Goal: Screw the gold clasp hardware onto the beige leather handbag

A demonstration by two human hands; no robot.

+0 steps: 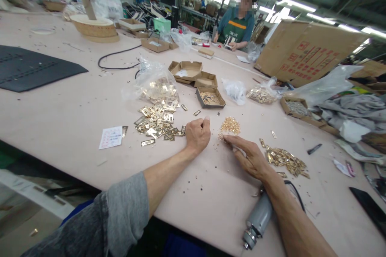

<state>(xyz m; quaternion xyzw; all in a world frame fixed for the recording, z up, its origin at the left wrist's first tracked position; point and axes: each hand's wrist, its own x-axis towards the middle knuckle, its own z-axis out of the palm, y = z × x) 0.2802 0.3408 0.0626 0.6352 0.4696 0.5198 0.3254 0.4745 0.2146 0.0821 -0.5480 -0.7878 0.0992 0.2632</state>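
Note:
My left hand (197, 133) rests on the pale table (75, 104) in a loose fist, right beside a scattered heap of small brass plates (158, 125). What its curled fingers hold, if anything, is hidden. My right hand (247, 156) lies flat with the fingers stretched toward a small pile of tiny gold screws (229, 125), its fingertips at the pile's near edge. A second heap of brass plates (285, 160) lies just right of that hand.
A clear bag of brass plates (157, 84) and small open cardboard boxes (210, 97) sit beyond the piles. A grey power screwdriver (257, 221) hangs at the near edge. Big cartons (304, 54) stand at right, a black mat (30, 68) at left. Another person (238, 24) works at the far end.

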